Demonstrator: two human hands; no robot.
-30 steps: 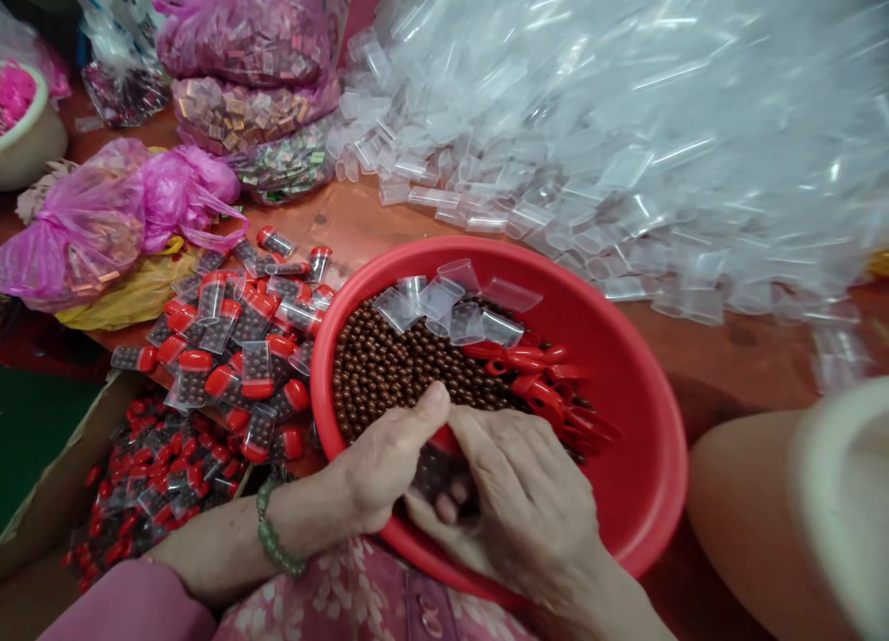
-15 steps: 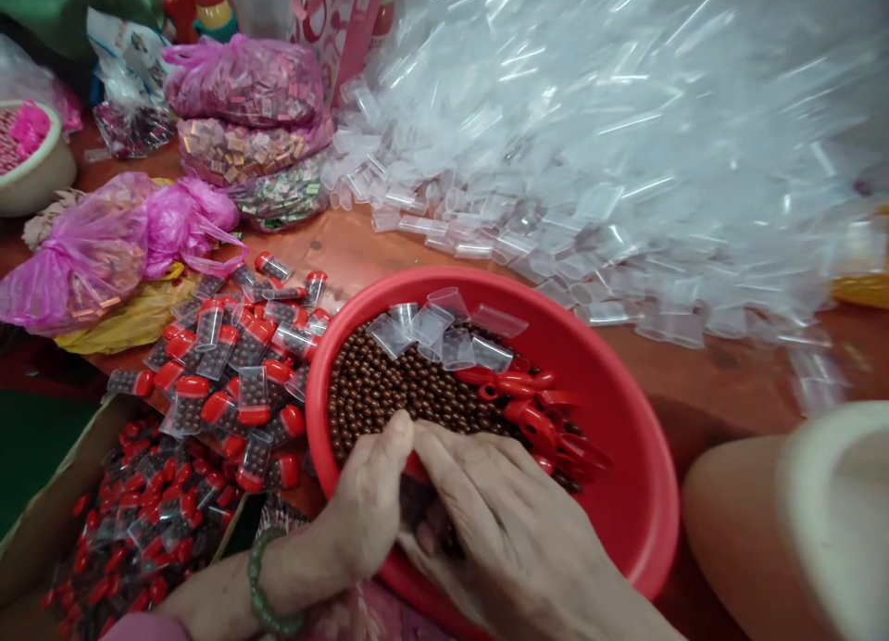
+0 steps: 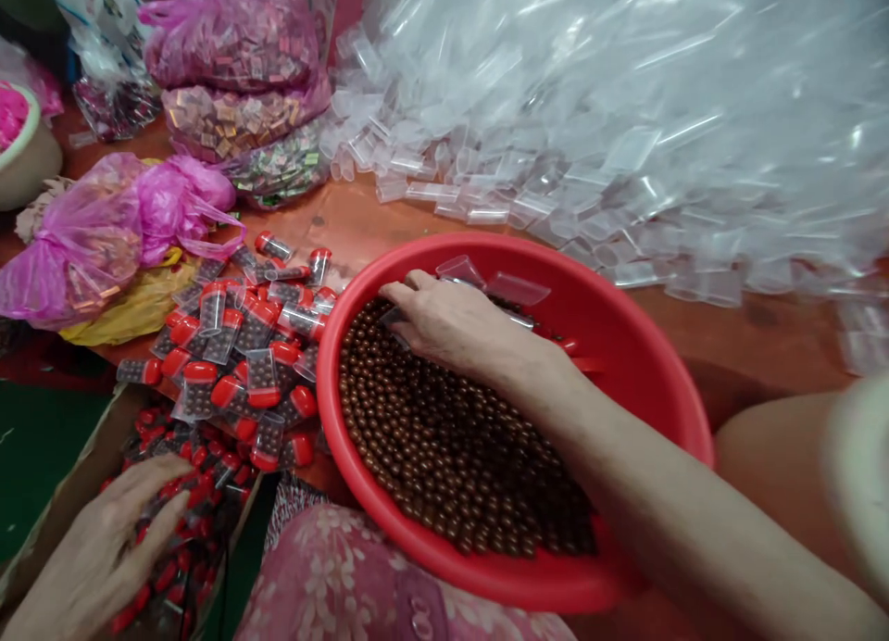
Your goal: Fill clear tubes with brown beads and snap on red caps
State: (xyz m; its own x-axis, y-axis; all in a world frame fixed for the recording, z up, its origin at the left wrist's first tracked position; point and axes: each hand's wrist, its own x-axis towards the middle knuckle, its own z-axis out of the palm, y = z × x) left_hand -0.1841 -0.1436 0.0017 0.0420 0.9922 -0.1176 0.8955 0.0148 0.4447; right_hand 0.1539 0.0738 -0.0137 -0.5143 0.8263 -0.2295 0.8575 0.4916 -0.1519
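Brown beads [image 3: 444, 456] fill much of a red basin [image 3: 667, 391]. My right hand [image 3: 437, 321] reaches across the basin to its far left part, fingers bent down over clear tubes, with one tube edge showing under them; what the fingers hold is hidden. More clear tubes [image 3: 518, 289] and red plastic pieces [image 3: 587, 363] lie behind my right forearm. My left hand [image 3: 118, 530] is spread, fingers apart, over a box [image 3: 76, 470] of red-capped tubes filled with beads. Similar capped tubes [image 3: 260, 372] are piled on the table between the box and the basin.
A large heap of clear tubes [image 3: 590, 113] covers the back right. Pink bags [image 3: 236, 39] of small pieces stand at the back left, with a tied pink bag [image 3: 76, 233] on a yellow one [image 3: 135, 298]. Pale containers [image 3: 31, 159] stand at the left and right [image 3: 861, 465] edges.
My hands have parted from their place together at the basin's near side. The left moved down to the box; the right moved over the tubes in the basin. The view shifted slightly.
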